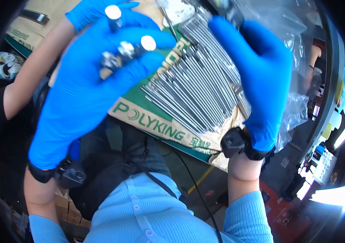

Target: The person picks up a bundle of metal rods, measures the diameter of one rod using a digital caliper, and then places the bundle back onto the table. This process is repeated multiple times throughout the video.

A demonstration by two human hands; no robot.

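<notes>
Short metal pieces [126, 51], cylindrical with bright, flat round ends and blurred in outline, lie in the left hand [87, 77], upper left of the frame; its gloved fingers curl around them. The right hand [266, 77], upper right, holds its thumb apart from the fingers, near a dark, blurred object [230, 13]; whether it grips this cannot be told. Between the hands, slender, smooth grey metal rods [192, 91] fan out in a dense layer over creased brown paper [150, 121] on the green bench [134, 99]. Crinkled, transparent plastic sheeting [297, 111] lies at right.
</notes>
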